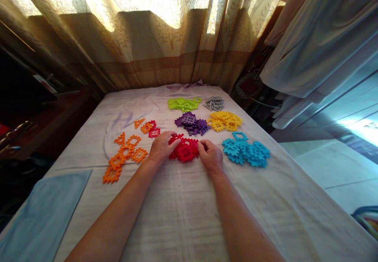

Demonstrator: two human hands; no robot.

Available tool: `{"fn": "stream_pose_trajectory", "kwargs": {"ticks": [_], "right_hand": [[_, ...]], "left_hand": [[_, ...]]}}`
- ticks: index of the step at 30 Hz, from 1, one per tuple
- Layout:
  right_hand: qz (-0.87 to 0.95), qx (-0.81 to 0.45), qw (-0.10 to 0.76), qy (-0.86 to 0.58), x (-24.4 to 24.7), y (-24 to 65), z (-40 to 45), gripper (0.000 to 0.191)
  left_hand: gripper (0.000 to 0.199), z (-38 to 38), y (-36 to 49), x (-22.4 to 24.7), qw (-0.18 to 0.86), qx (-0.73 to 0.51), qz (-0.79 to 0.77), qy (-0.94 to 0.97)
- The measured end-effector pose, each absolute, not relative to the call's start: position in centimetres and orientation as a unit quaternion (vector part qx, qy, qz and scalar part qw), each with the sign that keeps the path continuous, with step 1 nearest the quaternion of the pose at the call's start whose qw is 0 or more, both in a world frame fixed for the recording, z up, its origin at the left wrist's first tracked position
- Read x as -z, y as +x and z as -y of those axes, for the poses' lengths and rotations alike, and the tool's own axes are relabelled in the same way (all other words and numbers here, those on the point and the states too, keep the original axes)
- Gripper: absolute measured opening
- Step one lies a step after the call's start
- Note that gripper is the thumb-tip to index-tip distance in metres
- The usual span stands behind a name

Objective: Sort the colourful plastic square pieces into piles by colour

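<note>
A pile of red toothed plastic building tiles lies between my two hands on the bed sheet. My left hand curls round the pile's left side, with red tile showing between its thumb and fingers. At the right edge, my right hand has its thumb and fingertips pinched against a red tile; its other fingers are folded in. Orange tiles are spread to the left of my left hand, some square and some triangular. Two red tiles lie among orange ones just beyond that hand.
Blue tiles are heaped right of my right hand. Farther back lie purple, yellow, lime green and grey tiles. A light blue cloth covers the sheet's near left. Curtains hang behind the bed.
</note>
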State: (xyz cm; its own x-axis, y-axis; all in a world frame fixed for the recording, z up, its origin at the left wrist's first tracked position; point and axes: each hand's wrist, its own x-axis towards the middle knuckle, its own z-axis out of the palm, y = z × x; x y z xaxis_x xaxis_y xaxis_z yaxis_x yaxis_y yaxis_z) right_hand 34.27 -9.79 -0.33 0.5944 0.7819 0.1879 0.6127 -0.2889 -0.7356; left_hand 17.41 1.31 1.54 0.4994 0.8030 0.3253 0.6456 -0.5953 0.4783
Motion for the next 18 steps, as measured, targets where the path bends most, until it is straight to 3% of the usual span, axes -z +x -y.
{"fn": "stream_pose_trajectory", "kwargs": {"ticks": [10,14,18], "right_hand": [[0.44,-0.1,0.404,-0.796,0.7,34.4,9.8,0.027],[0.443,-0.107,0.398,-0.796,0.7,34.5,9.8,0.029],[0.441,-0.1,0.401,-0.797,0.5,34.4,9.8,0.029]], "left_hand": [[0.035,-2.0,16.4,-1.2,0.157,-0.248,-0.428,0.855],[0.038,-4.4,14.3,-1.6,0.082,-0.222,-0.466,0.853],[0.04,-6.3,12.2,-2.3,0.01,-0.12,-0.521,0.845]]}}
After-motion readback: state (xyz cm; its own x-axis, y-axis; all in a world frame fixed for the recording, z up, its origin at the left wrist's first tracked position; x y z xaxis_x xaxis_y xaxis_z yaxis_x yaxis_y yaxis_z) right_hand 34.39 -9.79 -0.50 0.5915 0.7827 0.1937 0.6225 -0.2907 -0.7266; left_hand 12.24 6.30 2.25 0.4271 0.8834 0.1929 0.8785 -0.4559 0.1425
